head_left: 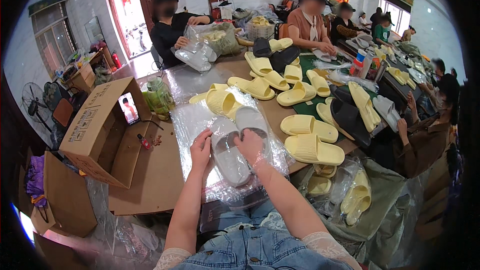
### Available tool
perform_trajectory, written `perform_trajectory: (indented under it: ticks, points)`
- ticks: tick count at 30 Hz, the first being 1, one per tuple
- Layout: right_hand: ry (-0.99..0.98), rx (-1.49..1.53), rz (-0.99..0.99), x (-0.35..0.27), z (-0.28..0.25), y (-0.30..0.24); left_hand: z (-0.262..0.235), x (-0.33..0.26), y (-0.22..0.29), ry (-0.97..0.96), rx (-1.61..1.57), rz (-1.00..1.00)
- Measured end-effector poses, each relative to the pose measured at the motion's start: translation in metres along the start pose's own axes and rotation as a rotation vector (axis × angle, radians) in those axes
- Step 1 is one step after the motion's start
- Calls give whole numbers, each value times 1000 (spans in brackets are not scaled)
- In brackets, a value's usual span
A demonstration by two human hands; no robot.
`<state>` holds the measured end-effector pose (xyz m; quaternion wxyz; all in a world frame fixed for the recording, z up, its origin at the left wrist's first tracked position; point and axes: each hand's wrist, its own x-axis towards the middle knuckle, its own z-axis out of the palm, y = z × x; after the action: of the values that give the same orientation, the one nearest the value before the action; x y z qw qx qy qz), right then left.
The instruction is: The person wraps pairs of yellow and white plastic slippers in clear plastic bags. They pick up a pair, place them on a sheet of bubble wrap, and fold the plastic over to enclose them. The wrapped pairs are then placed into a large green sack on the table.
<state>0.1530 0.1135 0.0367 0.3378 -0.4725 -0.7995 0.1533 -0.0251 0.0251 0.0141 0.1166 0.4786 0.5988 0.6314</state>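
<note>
The pair of grey slippers point(232, 162) lies just ahead of the person, toes and heels side by side, on shiny clear plastic point(187, 111) at the table's near edge; whether any of that plastic also wraps them, I cannot tell. The left hand point(201, 148) is at their 9 o'clock, its fingers close together and bent, the tips at the edge of the left slipper; whether they pinch anything, I cannot tell. The right hand point(251, 146) lies over the right slipper, fingers bent and close together; its grip is unclear too. Going round from the slippers, a yellow slipper point(221, 101) sits between 11 and 12 o'clock, a yellow pair point(314, 149) at 3, and bagged yellow slippers point(357, 195) at 4, lower than the tabletop. At 9 stand a small red bottle point(144, 142) and, farther out, an open cardboard box point(87, 137) with a phone point(129, 108) in it; a jar point(159, 97) is at 10. At 11, a co-worker in black point(170, 35) handles plastic-covered grey slippers point(196, 56); at 1, another co-worker point(306, 25) bends over the table.
</note>
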Motion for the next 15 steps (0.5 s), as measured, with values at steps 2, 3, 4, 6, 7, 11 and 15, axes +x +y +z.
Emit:
perform_trajectory:
  ticks: [2, 3, 4, 6, 7, 11, 15]
  points:
    - [4, 5, -7, -1, 1, 0, -1, 0, 0, 0, -1, -4]
    - [8, 6, -10, -1, 2, 1, -1, 0, 0, -2, -3, -5]
    - [21, 12, -21, -1, 4, 3, -1, 0, 0, -3, 5, 1]
    - [48, 24, -44, 0, 8, 6, -1, 0, -1, -4, 20, 12]
    - [37, 20, -35, 0, 8, 6, -1, 0, -2, -3, 17, 7]
    - [9, 1, -12, 1, 9, 5, -1, 1, -1, 0, 23, 5]
    - [-10, 10, 9, 1, 6, 4, 0, 0, 0, -1, -29, 4]
